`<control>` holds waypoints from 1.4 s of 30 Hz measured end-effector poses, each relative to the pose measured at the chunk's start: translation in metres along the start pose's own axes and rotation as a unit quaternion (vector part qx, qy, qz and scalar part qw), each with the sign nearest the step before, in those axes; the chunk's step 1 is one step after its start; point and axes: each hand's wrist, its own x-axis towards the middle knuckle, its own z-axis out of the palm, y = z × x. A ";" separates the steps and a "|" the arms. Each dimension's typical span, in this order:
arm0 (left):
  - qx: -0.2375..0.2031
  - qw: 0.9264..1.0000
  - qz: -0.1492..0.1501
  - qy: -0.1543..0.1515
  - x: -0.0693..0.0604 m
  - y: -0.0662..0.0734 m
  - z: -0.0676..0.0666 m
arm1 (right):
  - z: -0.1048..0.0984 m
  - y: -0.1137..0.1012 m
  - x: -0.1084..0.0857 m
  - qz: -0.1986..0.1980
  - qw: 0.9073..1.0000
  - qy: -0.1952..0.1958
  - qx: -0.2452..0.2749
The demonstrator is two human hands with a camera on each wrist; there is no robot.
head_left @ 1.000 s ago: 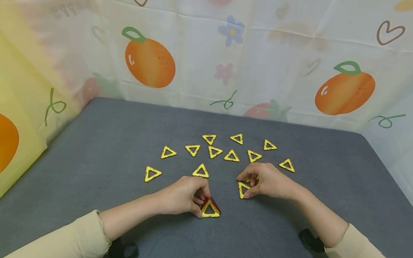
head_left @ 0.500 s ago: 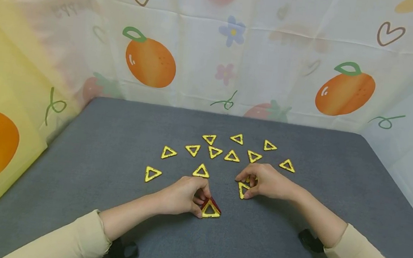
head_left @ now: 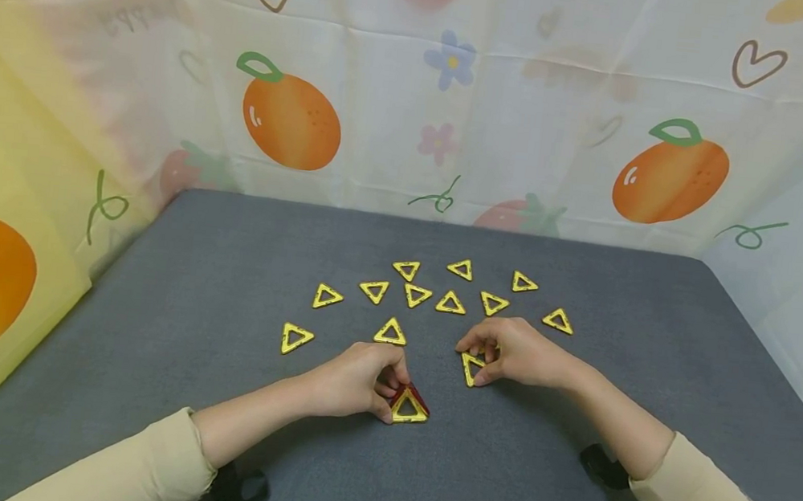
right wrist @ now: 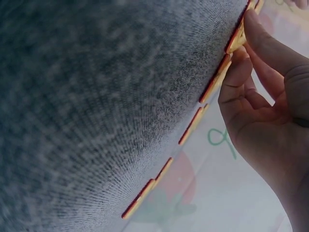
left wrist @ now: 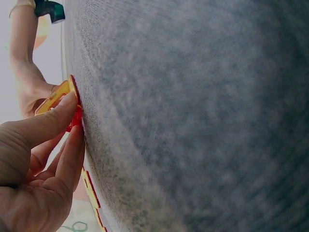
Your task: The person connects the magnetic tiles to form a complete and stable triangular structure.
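Observation:
In the head view, my left hand (head_left: 358, 382) holds a small standing pyramid of magnetic triangle tiles (head_left: 409, 418), yellow in front with red at its sides. Its thumb and fingers pinch the pyramid's left side, as the left wrist view also shows. To the right, my right hand (head_left: 524, 351) pinches a flat yellow triangle tile (head_left: 466, 370) on the table, with the thumb at its near corner and the index finger at its far edge. Part of this tile is covered by the fingers. Another bit of yellow shows beneath that hand, mostly hidden.
Several yellow triangle tiles lie spread beyond the hands, one (head_left: 390, 340) just past my left hand and one (head_left: 296, 339) further left. The dark grey table (head_left: 228, 242) ends at a printed curtain (head_left: 385, 120). A black wrist strap (head_left: 604, 467) sits under the right forearm.
The tile under my right hand has shifted very slightly left along with the fingertips. My left hand and the pyramid have stayed in place.

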 end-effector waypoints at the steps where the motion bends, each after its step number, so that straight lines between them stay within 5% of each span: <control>1: 0.001 1.000 -0.001 0.000 0.000 0.000 0.000 | 0.000 0.000 0.000 -0.002 1.000 0.000 0.000; 20: 0.005 1.000 0.002 -0.003 -0.001 0.001 0.000 | -0.003 -0.005 0.000 0.020 1.000 -0.007 0.022; 34: 0.011 1.000 0.012 -0.003 -0.002 0.001 -0.001 | -0.004 -0.006 0.002 -0.021 0.999 -0.008 0.038; 42: 0.001 1.000 0.004 -0.004 -0.001 0.001 -0.001 | -0.002 -0.011 0.003 -0.010 0.999 -0.012 0.052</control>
